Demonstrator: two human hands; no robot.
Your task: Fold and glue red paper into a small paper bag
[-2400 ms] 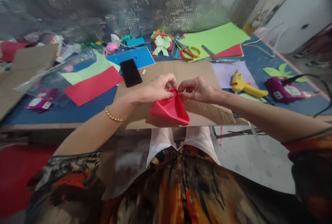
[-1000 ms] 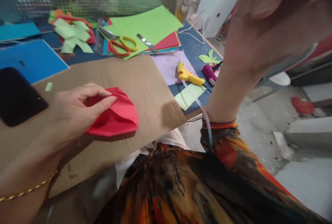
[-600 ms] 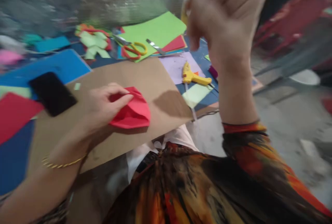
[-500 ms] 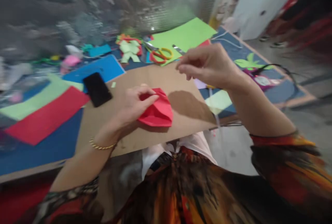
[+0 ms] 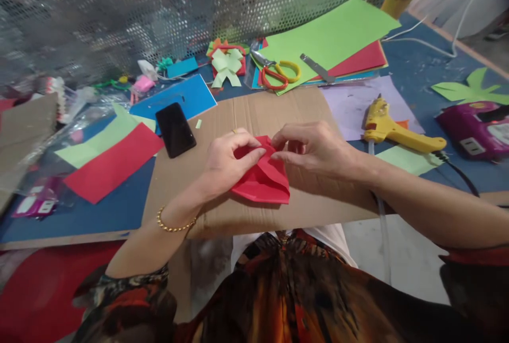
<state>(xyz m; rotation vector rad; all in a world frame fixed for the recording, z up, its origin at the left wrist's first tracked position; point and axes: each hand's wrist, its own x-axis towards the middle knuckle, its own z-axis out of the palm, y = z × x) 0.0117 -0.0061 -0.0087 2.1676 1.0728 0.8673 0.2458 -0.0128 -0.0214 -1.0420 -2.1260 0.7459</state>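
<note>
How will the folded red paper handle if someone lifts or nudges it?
The folded red paper is probably light, as it looks like thin sheet. It likely keeps its shape when lifted: the creased panels bulge rather than droop. A firm nudge could dent it, since the open fold looks hollow and the left hand pinches it near the top.

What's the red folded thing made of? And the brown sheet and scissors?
The red folded thing looks like matte paper or thin foam: flat colour, creased; I can't tell which. The brown sheet seems dull cardboard, with faint parallel lines. The scissors have shiny grey blades, likely metal, and bright coloured handles, probably plastic.
</note>
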